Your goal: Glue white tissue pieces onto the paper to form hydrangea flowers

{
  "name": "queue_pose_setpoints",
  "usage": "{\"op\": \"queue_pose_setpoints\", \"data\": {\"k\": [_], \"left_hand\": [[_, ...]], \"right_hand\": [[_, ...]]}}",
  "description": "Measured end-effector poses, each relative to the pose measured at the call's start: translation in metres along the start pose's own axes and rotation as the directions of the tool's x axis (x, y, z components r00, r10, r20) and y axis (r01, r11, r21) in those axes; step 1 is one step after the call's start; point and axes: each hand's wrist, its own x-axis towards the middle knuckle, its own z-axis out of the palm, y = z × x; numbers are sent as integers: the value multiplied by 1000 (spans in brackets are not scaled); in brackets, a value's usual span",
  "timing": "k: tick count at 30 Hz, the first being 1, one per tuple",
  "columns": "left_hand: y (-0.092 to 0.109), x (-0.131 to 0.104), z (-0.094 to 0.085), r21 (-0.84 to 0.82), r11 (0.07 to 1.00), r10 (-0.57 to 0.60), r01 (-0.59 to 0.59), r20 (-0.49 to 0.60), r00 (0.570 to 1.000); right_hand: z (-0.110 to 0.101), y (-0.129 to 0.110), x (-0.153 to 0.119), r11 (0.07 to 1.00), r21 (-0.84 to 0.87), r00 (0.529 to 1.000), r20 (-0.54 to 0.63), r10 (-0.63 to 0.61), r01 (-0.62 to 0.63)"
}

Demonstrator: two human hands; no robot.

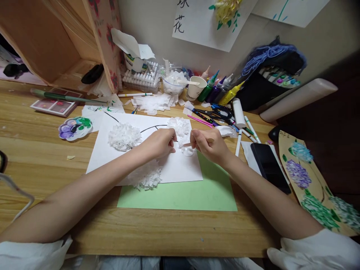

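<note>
My right hand (209, 145) is closed round a thin wooden stick (186, 144), whose tip points left at a small white ruffled patch on the paper. Close beside it, my left hand (165, 142) is closed with fingertips pinched; whatever sits between them is too small to make out. Both hands are over a white sheet (180, 170) with black drawn lines. Fluffy white paper flowers lie on it: one at the left (124, 137), one behind my hands (179, 126), and one at the front edge (146, 176), partly covered by my left forearm. A green sheet (180, 197) lies underneath.
Behind the paper are loose white paper pieces (154, 103), a bowl of scraps (174, 83), a paper cup (196, 88) and paint bottles (209, 90). Scissors (216, 112) and pens lie back right. A phone (270, 167) is at the right, a palette (57, 103) at the left.
</note>
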Motion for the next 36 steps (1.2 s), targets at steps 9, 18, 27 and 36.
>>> {"op": "queue_pose_setpoints", "data": {"k": [9,18,27,36], "left_hand": [[0,1,1,21,1000,-12,12,6,1000],[1,1,0,20,1000,-21,21,6,1000],[3,1,0,22,999,-24,24,8,1000],[1,1,0,19,1000,-15,15,1,1000]], "right_hand": [[-7,-8,0,982,94,982,-76,171,-164],[-4,-6,-4,997,47,998,-32,60,-59],[-6,-8,-1,999,38,999,-50,13,-11],[-5,-11,2,999,-10,999,8,-31,31]]}}
